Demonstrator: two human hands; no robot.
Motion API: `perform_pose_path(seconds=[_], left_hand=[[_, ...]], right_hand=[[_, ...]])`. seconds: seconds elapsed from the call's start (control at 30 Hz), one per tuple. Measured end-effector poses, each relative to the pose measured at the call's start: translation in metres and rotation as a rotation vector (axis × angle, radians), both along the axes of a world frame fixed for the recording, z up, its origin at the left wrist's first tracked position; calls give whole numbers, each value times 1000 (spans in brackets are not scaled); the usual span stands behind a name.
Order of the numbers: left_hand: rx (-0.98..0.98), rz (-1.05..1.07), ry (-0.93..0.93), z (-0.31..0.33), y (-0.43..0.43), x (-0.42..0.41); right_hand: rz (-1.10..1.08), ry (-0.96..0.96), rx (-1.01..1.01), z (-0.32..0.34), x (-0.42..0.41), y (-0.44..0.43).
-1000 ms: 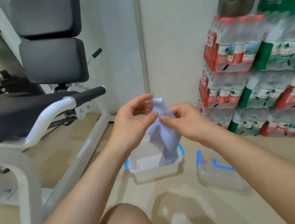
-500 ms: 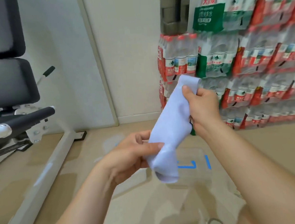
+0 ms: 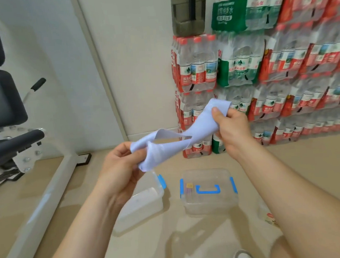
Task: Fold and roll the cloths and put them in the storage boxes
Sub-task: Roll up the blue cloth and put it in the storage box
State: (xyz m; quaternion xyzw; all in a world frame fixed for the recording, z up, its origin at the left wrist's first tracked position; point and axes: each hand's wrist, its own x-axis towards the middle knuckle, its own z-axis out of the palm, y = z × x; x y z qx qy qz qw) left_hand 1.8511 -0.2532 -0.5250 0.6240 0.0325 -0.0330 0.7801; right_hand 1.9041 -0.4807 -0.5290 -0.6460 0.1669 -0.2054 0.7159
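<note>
The left hand [image 3: 119,165] and right hand [image 3: 232,128] each pinch one end of a cloth [image 3: 197,126], fingers [image 3: 216,114] curled. They stretch it in mid-air, likely to straighten it for folding. Two boxes [image 3: 209,205] sit below.

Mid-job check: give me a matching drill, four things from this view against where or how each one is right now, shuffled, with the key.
1. cloth
2. left box
3. right box
4. bottle packs

A. stacked against the wall
B. blue handle on top
C. held between left hand and right hand
D. partly behind the left forearm

Pairs: 1-C, 2-D, 3-B, 4-A
</note>
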Motion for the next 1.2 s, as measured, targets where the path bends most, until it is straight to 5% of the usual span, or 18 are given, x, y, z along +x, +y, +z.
perform_pose_path(seconds=[0.13,0.2,0.37,0.47,0.57,0.67,0.77,0.83,0.93,1.03,1.2], left_hand=[[681,305,-28,-14,16,11],[830,274,5,-14,16,10],[-50,-251,203,-2,28,0],[-261,-443,90,-5,44,-3],[-377,-383,-19,-4,50,-3],[-130,-75,6,-5,47,0],[664,268,-6,-17,49,9],[903,317,-18,-22,54,13],[851,152,86,-21,57,12],[568,-113,230,-10,59,1],[237,-277,159,-4,63,-6]], right_hand=[[-108,-120,-154,9,-3,7],[-156,-154,-210,10,-4,15],[-260,-117,-197,4,4,20],[-272,-17,-203,-6,9,20],[-237,7,-145,-10,8,25],[-146,-10,-75,-5,4,32],[6,-83,85,7,-1,36],[110,-125,165,16,-5,36],[214,-143,247,21,-12,35],[207,-54,379,18,-12,29],[18,76,492,4,-3,16]])
